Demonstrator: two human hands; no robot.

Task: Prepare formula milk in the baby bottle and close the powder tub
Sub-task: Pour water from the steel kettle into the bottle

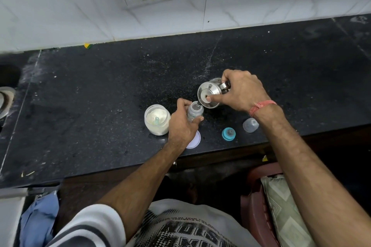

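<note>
Left hand (183,124) is wrapped around the small clear plastic baby bottle (194,113), which stands on the black speckled stone bench (100,106) just right of the open clear powder tub (157,119). Right hand (242,91) grips the handle of a lidded steel jug (209,95), thumb pressed on the lid, tipped toward the bottle mouth.

Bottle: long axis near vertical, mouth up, slight lean toward the camera.

Risks, as I judge them:
- Narrow neck, wide jug lip: too steep a tilt spills down the bottle onto the bench.
- Thumb slips, lid drops, liquid floods.
- The tub is uncovered and close, so splash could wet the powder.
- White round tub lid (195,140) sits partly under the left wrist; the blue teat ring (228,134) and clear cap (250,125) are near the bench edge, easy to knock off.
</note>
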